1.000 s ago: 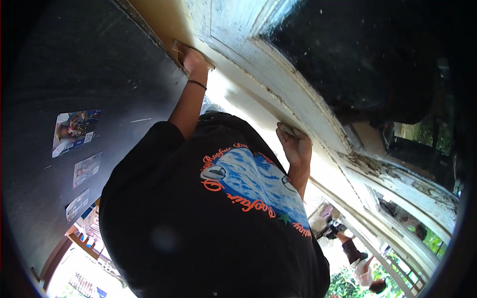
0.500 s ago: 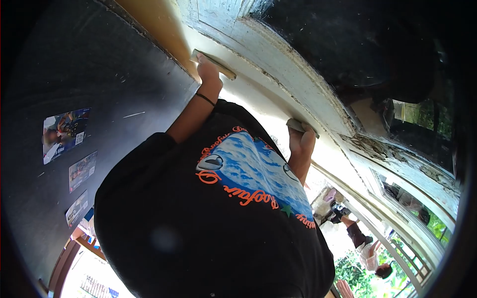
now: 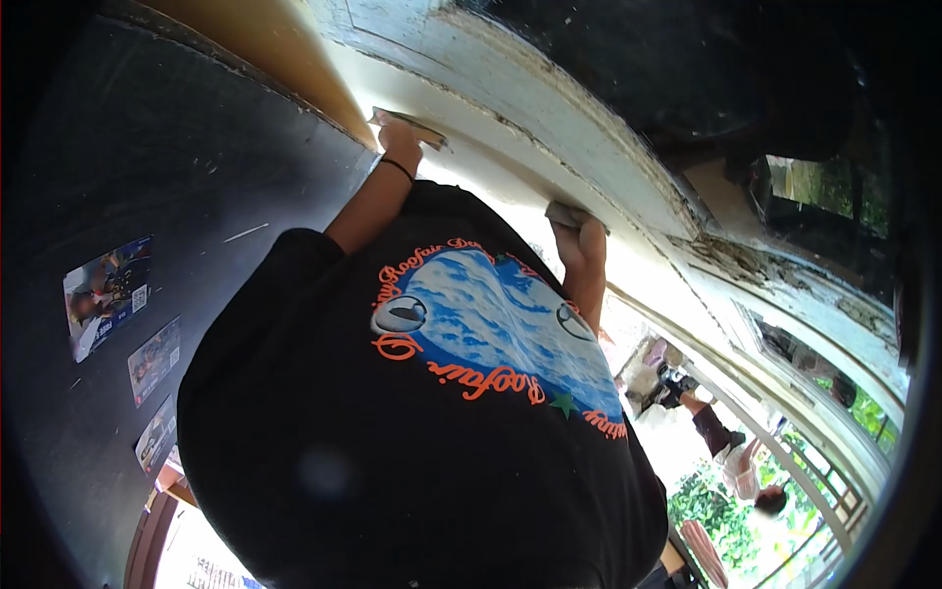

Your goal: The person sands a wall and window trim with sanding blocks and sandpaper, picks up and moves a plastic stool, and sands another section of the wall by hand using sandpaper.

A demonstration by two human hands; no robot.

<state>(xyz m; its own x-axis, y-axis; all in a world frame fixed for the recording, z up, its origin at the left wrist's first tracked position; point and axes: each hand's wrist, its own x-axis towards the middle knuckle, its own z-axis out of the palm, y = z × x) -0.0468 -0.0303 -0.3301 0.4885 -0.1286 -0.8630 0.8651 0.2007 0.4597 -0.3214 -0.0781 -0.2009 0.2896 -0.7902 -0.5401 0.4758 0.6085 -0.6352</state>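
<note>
My left hand [image 3: 400, 140], with a dark band at its wrist, grips a thin flat block [image 3: 424, 130] against a pale surface [image 3: 481, 145]. To its right, my right hand [image 3: 585, 243] holds a grey pad [image 3: 567, 213] on the same surface. The fingers of both hands are partly hidden. Below the hands, a black shirt [image 3: 392, 471] with a blue and white print and orange lettering fills much of the view and covers part of the right arm.
On the left is a dark panel [image 3: 226, 187] with several picture cards. Worn pale frames [image 3: 608, 147] edge dark glass on the right. A person [image 3: 736, 461] appears upside down at the lower right, near railings [image 3: 824, 481] and green plants [image 3: 706, 506].
Both hands and the items they hold shifted right, then back left; the right hand is also higher in view. The surroundings have rotated somewhat, while the shirt stays nearly in place.
</note>
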